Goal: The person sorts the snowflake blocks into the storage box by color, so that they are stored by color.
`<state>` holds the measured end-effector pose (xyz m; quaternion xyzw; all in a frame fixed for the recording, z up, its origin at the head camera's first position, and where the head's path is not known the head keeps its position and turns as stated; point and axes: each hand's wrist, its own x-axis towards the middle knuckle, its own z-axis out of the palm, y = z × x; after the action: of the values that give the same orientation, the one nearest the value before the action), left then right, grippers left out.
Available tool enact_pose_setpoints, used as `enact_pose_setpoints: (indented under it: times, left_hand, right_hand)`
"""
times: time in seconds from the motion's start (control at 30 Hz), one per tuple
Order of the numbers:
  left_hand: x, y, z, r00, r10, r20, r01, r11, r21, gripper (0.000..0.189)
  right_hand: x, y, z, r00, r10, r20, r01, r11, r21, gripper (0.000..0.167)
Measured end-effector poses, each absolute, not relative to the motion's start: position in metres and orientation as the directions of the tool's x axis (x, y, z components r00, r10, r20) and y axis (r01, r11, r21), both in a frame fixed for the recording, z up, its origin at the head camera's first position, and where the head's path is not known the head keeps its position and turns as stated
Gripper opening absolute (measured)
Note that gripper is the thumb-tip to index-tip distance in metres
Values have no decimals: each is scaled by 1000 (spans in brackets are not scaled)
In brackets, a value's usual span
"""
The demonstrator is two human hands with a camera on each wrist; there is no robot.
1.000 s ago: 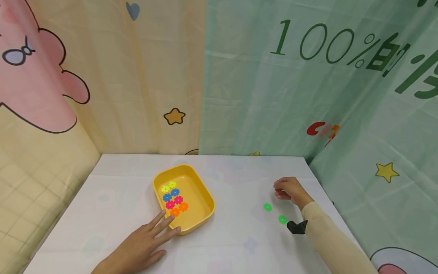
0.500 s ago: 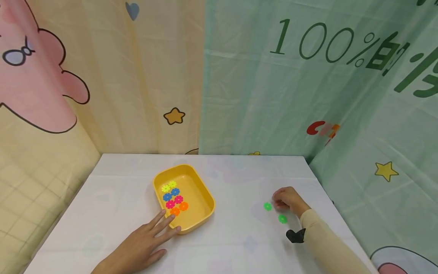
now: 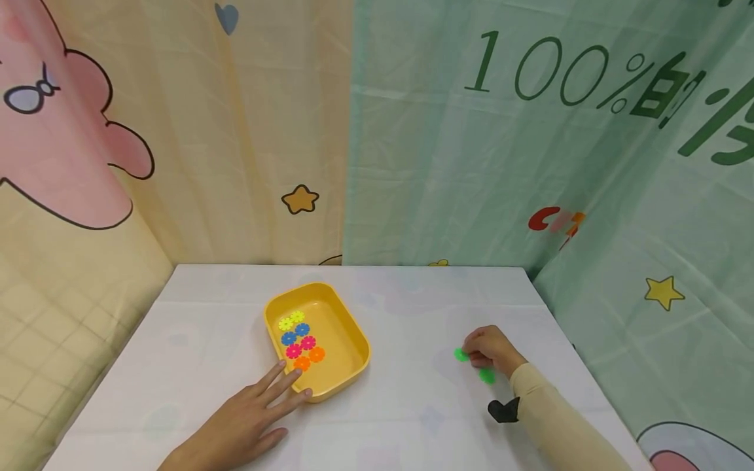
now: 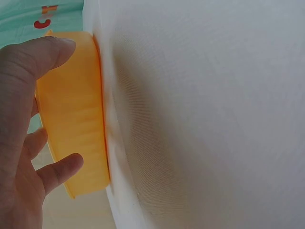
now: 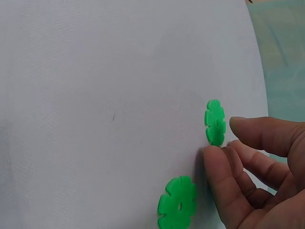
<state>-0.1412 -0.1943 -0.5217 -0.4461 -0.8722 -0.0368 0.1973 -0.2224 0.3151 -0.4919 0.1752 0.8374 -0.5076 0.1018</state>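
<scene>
My left hand (image 3: pixel 241 418) lies with spread fingers at the near left rim of a yellow tray (image 3: pixel 341 347). In the left wrist view its fingertips touch the tray's outer wall (image 4: pixel 76 109). My right hand (image 3: pixel 496 348) reaches down at a green flower-shaped building disc (image 5: pixel 215 121) on the table. In the right wrist view that disc sits right by the fingertips, with a gap between thumb and fingers. Close by, a second green disc (image 5: pixel 178 202) lies flat below the hand. Pairs of similar discs rest along the tray's left side: yellow (image 3: pixel 291 320), blue (image 3: pixel 296 334), pink (image 3: pixel 301 347) and orange (image 3: pixel 309 359).
A white cloth (image 3: pixel 406 418) covers the table. Printed curtains hang behind it, cream (image 3: pixel 265 131) at the left and green (image 3: pixel 412 163) at the right. On the right wrist sits a black strap-like piece (image 3: pixel 503 411).
My right hand has come down and leftward onto the farther green disc. The left hand stays at the tray, and the discs have not moved.
</scene>
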Motion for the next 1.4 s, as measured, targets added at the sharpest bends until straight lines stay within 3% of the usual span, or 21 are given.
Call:
enact_pose_setpoints:
  times: [0.6, 0.8, 1.0, 1.17, 1.4]
  left_hand:
    - [-141, -194, -521, -518, 766, 381, 796, 595, -114, 85]
    - [-140, -194, -520, -532, 765, 363, 793, 600, -103, 86]
    - [-140, -194, -519, -530, 765, 367, 794, 600, -103, 86]
    - [-140, -194, -518, -528, 765, 368, 794, 599, -105, 86]
    - [-141, -194, -521, -525, 763, 378, 795, 598, -104, 87]
  right_hand:
    - [-223, 297, -502, -953, 172, -248, 299, 660, -689, 27]
    - [-222, 293, -503, -958, 156, -241, 281, 680, -677, 25]
    - [-220, 291, -501, -953, 147, -266, 296, 643, -706, 18]
    - [-222, 286, -498, -930, 133, -342, 361, 496, -789, 9]
    - [-235, 276, -486, -910, 99, -403, 411, 344, -844, 12]
